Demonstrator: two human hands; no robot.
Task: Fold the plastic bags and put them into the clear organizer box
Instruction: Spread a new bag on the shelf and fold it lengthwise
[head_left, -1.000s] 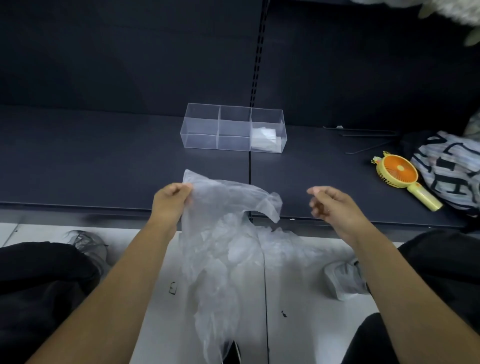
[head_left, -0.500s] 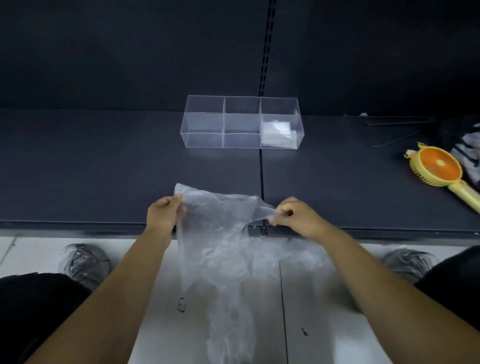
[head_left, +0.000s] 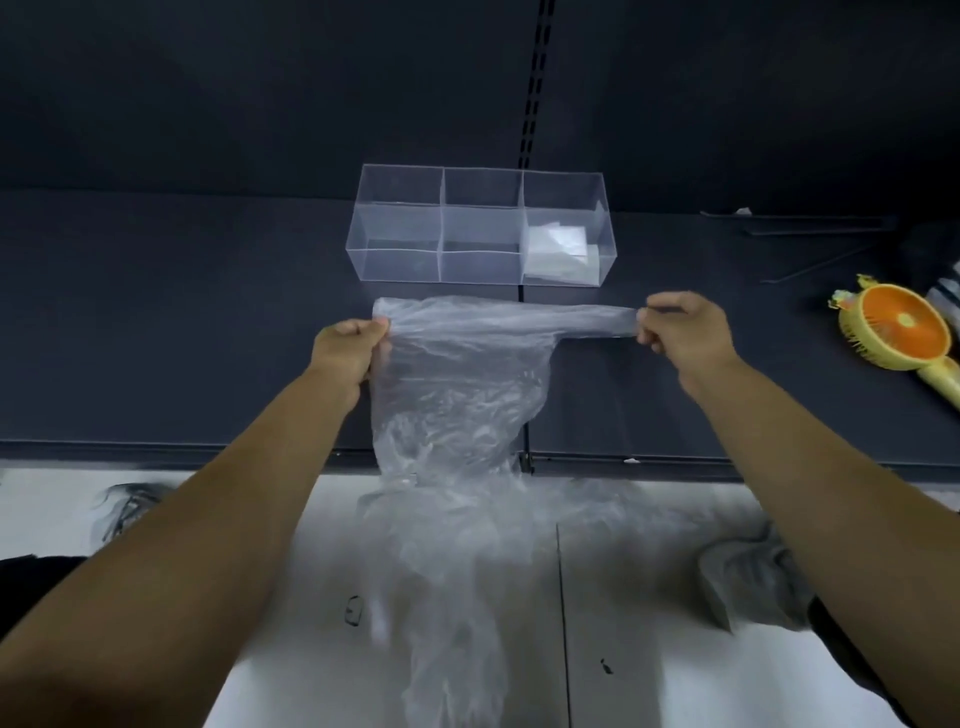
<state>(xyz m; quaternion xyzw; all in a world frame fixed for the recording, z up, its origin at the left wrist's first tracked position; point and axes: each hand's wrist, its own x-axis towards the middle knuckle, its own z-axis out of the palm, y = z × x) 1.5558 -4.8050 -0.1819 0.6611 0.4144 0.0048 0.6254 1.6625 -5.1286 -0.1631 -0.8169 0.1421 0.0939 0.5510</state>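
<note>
Both hands are pinching a clear, crinkled plastic bag (head_left: 457, 384), left hand (head_left: 347, 347) at its left corner, right hand (head_left: 685, 332) stretching a handle rightward; it is hanging just near of the clear organizer box (head_left: 400, 228) on the dark shelf (head_left: 156, 322).

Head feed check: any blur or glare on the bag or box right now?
Head view: left hand, right hand and upper plastic bag are sharp; its lower part smears into the pale floor; no glare on the organizer box.
</note>
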